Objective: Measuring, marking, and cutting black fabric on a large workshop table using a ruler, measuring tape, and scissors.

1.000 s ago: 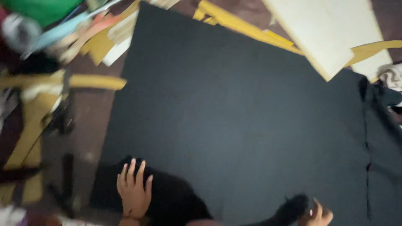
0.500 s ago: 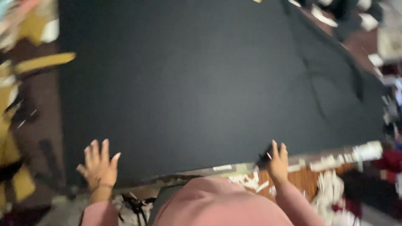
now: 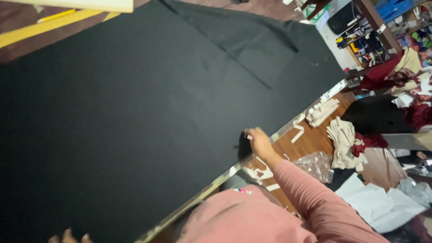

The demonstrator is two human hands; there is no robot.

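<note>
Head view: I see my right hand [image 3: 259,140] at the bench's [image 3: 234,170] near edge, arm stretched out, fingers pinching the black fabric [image 3: 148,112] spread across the bench. Only my left hand's [image 3: 67,237] fingertips show; its grip I cannot tell.

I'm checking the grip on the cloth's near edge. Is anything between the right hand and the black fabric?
Nothing visible. The right hand rests directly on the near edge of the black fabric, fingers curled at the table's metal edge strip.
</note>
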